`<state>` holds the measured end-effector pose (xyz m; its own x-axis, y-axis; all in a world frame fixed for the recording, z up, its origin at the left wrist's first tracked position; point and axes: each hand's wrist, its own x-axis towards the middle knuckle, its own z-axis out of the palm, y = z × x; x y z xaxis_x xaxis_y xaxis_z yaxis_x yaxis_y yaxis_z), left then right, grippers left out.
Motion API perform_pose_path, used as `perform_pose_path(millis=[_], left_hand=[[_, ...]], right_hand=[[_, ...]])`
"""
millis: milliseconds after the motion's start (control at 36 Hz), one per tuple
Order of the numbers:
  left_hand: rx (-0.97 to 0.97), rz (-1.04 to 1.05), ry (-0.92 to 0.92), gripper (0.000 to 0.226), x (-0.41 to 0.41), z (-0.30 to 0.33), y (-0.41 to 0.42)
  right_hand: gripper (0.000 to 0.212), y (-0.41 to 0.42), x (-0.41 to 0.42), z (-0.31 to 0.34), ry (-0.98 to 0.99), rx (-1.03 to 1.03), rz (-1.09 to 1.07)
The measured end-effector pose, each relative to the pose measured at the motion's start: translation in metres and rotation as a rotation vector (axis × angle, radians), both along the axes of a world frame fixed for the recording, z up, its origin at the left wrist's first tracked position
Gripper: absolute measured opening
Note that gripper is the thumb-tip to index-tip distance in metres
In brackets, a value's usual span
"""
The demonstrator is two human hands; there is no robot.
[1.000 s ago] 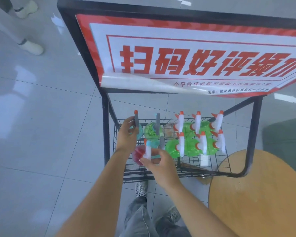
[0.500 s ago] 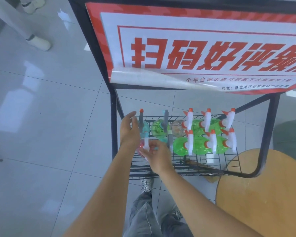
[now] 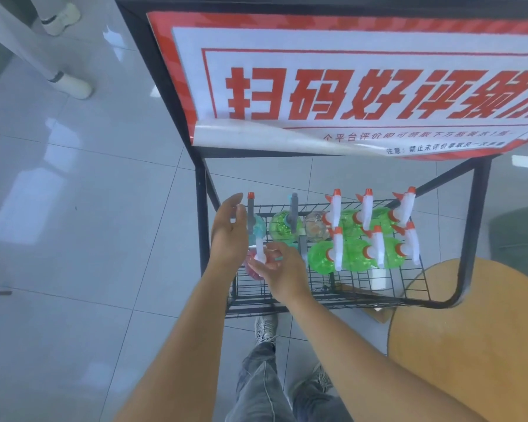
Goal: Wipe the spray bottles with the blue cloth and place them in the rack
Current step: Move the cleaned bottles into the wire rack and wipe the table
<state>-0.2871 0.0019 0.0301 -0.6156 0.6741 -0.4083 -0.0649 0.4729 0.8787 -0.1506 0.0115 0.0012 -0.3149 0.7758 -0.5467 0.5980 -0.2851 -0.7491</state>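
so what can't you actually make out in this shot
Head view only:
- pink bottle: body mostly hidden by the left hand and right hand.
- blue cloth: nowhere in view.
- red sign: right end cut off by the frame edge; small print blurred.
- clear bottle: contents too small to tell.

A black wire rack (image 3: 363, 287) hangs low on a black frame (image 3: 200, 208), under a red and white sign (image 3: 348, 86). Green spray bottles (image 3: 360, 254) with white triggers stand in two rows in the rack's right part. At the rack's left end, the right hand (image 3: 279, 269) pinches the white trigger of a pink bottle (image 3: 253, 268); the bottle's body is mostly hidden, so it may be resting on the wire. The left hand (image 3: 229, 236), fingers loose, is beside a teal bottle (image 3: 256, 228) at the rack's left rear corner. A round wooden worktop (image 3: 470, 345) lies right of the rack.
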Motion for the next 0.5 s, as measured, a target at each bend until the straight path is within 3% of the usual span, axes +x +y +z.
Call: perform_pose_path(millis=[222,333,500], left_hand=[[0.068,-0.13,0.099,0.034,0.014,0.022,0.003],[0.104,-0.215,0.15,0.034,0.039,0.046,0.013],[0.175,-0.418,0.195,0.032,0.098,0.068,0.032]], right_hand=[[0.037,-0.004,0.035,0.03,0.003,0.084,0.101],[0.063,-0.001,0.066,0.044,0.039,0.14,-0.021],[0.062,0.013,0.145,0.09,0.09,0.19,-0.217]])
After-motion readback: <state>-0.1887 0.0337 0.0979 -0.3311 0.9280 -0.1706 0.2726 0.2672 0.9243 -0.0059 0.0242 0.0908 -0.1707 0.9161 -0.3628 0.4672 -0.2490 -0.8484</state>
